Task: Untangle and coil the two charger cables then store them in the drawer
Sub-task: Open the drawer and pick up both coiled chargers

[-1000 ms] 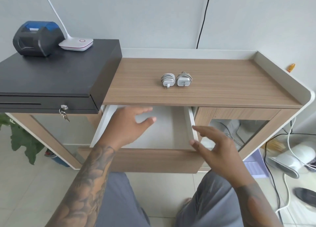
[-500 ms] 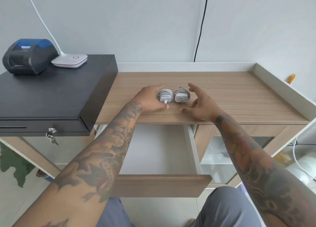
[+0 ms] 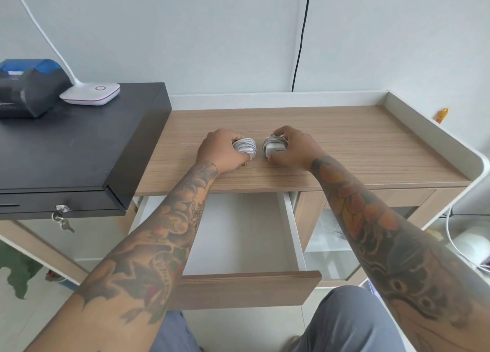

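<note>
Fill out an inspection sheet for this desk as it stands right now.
Surface: wooden desk top with a raised white rim at the back and right.
Job's things: left coiled charger and right coiled charger lie side by side on the top; drawer below is pulled open, and what shows of its inside is bare.
Clutter: black cash drawer with keys, carrying a receipt printer and a white lamp base.
Hands: left hand grips the left charger; right hand grips the right one.
Cables: black cable runs down the wall; white cable at far right.
Surroundings: green plant at lower left.
</note>
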